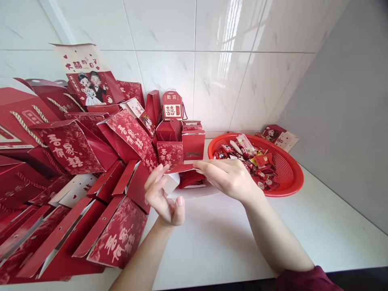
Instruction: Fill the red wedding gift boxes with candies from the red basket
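A small paper gift box (pixel 182 167), red outside and white inside, stands with its top unfolded in front of me. Red-wrapped pieces (pixel 191 178) show in its opening. My right hand (pixel 232 178) reaches over from the right and pinches the edge of the red flap, its thumb hidden underneath. On the left side of the box my left hand (pixel 165 198) is raised, palm partly up, with fingers curved and thumb apart. Its fingertips are close to the flap's left end; whether they touch it I cannot tell.
Many red wedding gift boxes and rope-handled bags (pixel 69 145) crowd the left side. A red plastic basket (pixel 298 178) with wrapped sweets (pixel 251 151) stands at the right, flat cartons (pixel 279 137) behind it. A tiled wall (pixel 224 89) closes off the back of the white table (pixel 224 242).
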